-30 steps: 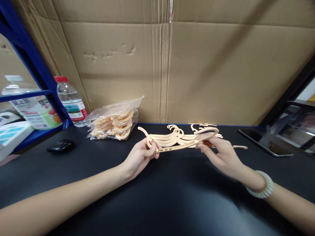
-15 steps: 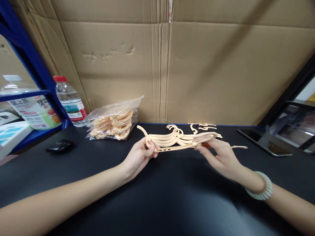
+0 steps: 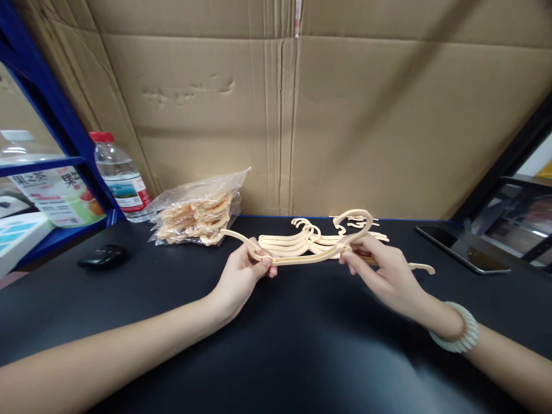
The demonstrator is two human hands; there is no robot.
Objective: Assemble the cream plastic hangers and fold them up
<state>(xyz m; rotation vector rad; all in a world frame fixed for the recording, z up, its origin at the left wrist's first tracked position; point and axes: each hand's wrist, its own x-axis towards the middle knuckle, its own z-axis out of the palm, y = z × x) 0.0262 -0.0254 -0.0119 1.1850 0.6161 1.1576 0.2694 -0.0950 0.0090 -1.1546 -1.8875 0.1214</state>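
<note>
A beige plastic clothes hanger [image 3: 304, 260] is held level above the table between both hands. My left hand [image 3: 241, 276] pinches its left part between thumb and fingers, and a curved end sticks out beyond them. My right hand [image 3: 382, 267] grips it near the base of the big hook [image 3: 366, 218], which stands up. From behind the right hand another beige arm [image 3: 422, 267] pokes out to the right. Behind the held piece lies a row of overlapping beige hangers [image 3: 280, 245], partly hidden by it.
A clear plastic bag [image 3: 194, 218] of beige hangers sits at the back left, beside a water bottle [image 3: 125, 187]. A black mouse [image 3: 102, 257] lies at left, a phone [image 3: 461, 248] at right. Cardboard [image 3: 215, 115] walls off the black table's [image 3: 276, 356] back.
The held hanger has been turned in my hands: its hook now rises upright, and its left end points further left and lower. Both hands stay nearly in place.
</note>
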